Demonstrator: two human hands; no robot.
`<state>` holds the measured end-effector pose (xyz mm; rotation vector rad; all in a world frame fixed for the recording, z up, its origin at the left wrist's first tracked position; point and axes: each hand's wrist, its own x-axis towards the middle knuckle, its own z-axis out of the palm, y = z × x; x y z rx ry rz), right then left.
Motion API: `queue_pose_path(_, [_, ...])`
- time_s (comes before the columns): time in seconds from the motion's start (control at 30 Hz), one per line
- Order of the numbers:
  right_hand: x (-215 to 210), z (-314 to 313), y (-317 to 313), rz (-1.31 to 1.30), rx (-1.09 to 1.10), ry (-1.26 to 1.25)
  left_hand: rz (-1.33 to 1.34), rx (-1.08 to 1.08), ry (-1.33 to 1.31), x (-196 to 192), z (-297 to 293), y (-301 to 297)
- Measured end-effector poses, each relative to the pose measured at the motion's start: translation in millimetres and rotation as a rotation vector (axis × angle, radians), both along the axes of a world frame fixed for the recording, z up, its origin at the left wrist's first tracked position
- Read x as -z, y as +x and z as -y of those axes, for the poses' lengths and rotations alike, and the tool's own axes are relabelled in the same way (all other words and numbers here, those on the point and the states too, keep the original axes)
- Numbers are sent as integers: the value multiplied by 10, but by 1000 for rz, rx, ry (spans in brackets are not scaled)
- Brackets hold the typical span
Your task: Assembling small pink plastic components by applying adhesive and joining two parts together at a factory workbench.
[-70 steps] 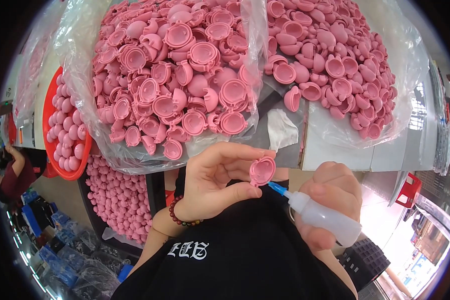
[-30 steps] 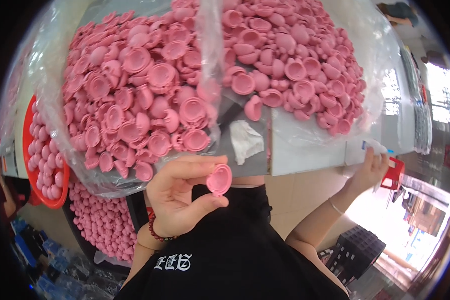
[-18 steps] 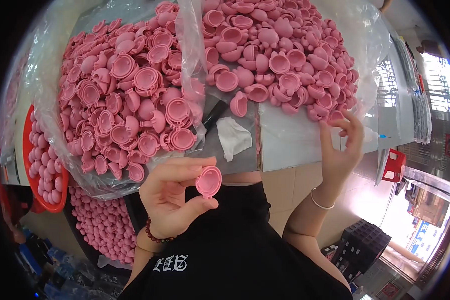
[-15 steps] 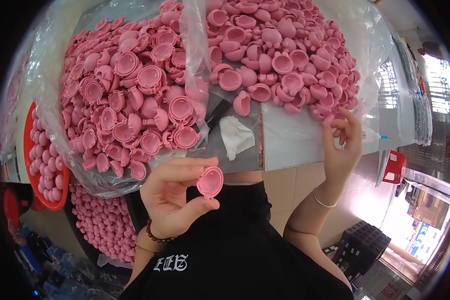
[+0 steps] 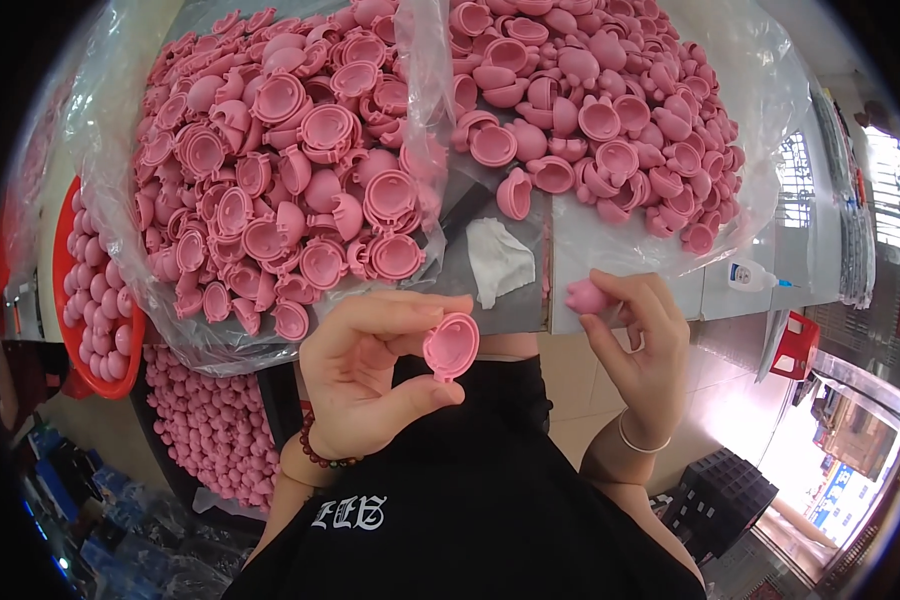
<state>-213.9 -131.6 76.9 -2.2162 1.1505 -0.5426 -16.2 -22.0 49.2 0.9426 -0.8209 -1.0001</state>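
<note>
Between the thumb and fingers of my left hand [image 5: 360,370] is a pink plastic half shell [image 5: 451,347], its round hollow side turned up to view. My right hand [image 5: 640,345] pinches another pink half shell [image 5: 587,296] with its domed outside showing. The two pieces are apart, both held over the table's front edge. Beyond my left hand lies a heap of pink half shells with rims [image 5: 320,130] on clear plastic. A second heap of pink half shells [image 5: 615,160] rises behind my right hand.
A white cloth [image 5: 500,262] lies between the heaps. Right of them is a small white bottle with a blue tip [image 5: 752,275]. At left stand a red basket [image 5: 135,370] of pink balls and, lower, a dark bin of pink balls [image 5: 210,430]. Clear plastic sheeting [image 5: 430,90] divides the heaps.
My right hand has come back from the right heap's edge toward my left hand, bringing a pink half shell. My left hand still holds its piece; the view has shifted slightly.
</note>
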Motion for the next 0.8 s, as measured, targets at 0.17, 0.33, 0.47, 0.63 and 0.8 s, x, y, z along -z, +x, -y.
queue_pose_path(0.17, [-7,49,37,-62,-32,-91,-87,73,78,-59,23,-38])
queue_pose_path(0.33, [28,-19,228,492,-91,61,-94,129,57,-24,91,-42])
queue_pose_path(0.47, [113,-85,435,563,-258,14,-92,130,-41,22,118,-71])
queue_pose_path(0.63, [209,-112,495,534,-307,-11,-68,120,-47,37,109,-55])
queue_pose_path(0.8, [285,-105,497,559,-333,-181,-11,138,19,13,134,-32])
